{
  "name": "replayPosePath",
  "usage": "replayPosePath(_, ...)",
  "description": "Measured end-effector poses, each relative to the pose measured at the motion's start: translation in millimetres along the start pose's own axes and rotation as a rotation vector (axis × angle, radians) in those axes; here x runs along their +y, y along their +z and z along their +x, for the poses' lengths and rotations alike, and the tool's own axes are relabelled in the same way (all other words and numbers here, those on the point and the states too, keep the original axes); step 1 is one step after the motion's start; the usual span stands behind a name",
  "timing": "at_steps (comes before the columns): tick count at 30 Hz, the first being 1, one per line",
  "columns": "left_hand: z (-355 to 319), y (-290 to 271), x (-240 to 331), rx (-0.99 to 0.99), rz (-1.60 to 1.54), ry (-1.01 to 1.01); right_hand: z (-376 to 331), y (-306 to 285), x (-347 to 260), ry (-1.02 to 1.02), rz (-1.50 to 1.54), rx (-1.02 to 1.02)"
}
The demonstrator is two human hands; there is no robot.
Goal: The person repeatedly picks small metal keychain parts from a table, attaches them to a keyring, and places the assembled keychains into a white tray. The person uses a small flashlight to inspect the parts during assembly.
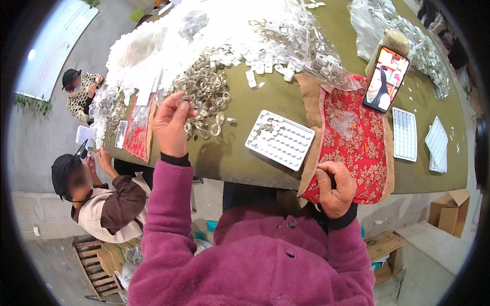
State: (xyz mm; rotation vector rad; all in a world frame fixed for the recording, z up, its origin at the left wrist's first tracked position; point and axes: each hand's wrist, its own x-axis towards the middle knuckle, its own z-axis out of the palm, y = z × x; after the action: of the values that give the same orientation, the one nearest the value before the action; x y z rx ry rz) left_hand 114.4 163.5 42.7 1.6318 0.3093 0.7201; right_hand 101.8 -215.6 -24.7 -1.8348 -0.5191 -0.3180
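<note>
**Apparently midway, plenty left**

Left hand [173,122], fingertips bunched, hangs by piled coils [208,92], upper left; right hand [336,188] pinches at the red mat [365,166], right of centre; contents unclear in both. Central white tray [275,156] bears loose discs [269,122].

Head view, one: wide fisheye, left of a worn pair; upright, facing down from above the purple jacket [270,255]; left hand [172,122] and right hand [337,189] near, worktop [232,153] beyond, co-worker [122,201] off at left.
</note>
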Motion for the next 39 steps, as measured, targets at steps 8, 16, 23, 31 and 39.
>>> replayPosePath(8, 0.1, -27.6, -7.2, -0.205, 0.151, 0.073, -1.9, 5.0, -2.4, -0.016, -0.026, 0.031)
replayPosePath(16, -17.1, -26.8, -22.8, -0.031, 0.045, 0.085, -4.4, 5.5, -2.4, 0.058, -0.005, 0.007)
replayPosePath(23, -33.1, -39.2, -29.1, 0.124, -0.385, -0.008, -7.8, 6.8, 1.2, 0.13, 0.034, 0.008)
replayPosePath(31, -52.5, -29.7, -35.1, -0.039, -0.544, -0.431, -12.4, 34.0, -17.3, 0.192, 0.157, 0.078)
replayPosePath(39, -75.5, -28.2, -21.3, 0.04, -0.563, -0.299, -10.8, 131.5, -66.3, 0.338, 0.443, -0.521)
